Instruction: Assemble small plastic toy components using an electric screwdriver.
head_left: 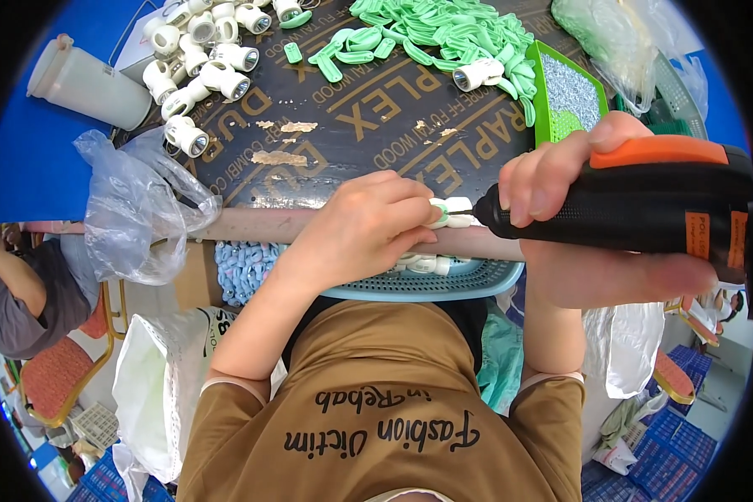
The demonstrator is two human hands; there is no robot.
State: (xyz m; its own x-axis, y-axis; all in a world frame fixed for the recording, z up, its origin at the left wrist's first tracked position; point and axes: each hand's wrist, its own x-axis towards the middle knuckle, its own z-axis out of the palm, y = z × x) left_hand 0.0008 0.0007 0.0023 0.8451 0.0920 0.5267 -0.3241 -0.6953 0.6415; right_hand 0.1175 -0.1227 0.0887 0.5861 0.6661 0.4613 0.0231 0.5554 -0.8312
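Observation:
Near the table's front edge, my left hand is closed around a small white and green plastic flashlight, mostly covered by the fingers. My right hand grips a black electric screwdriver with an orange panel, held level. Its tip points left and meets, or nearly meets, the flashlight; I cannot tell which. Beyond my hands a heap of green plastic pieces spreads over the dark table. One white flashlight lies against that heap.
Many white flashlights pile up at the far left beside a white bucket. A green tray of small metal screws stands right. Below the table edge is a blue basket. A clear plastic bag hangs over the edge at left.

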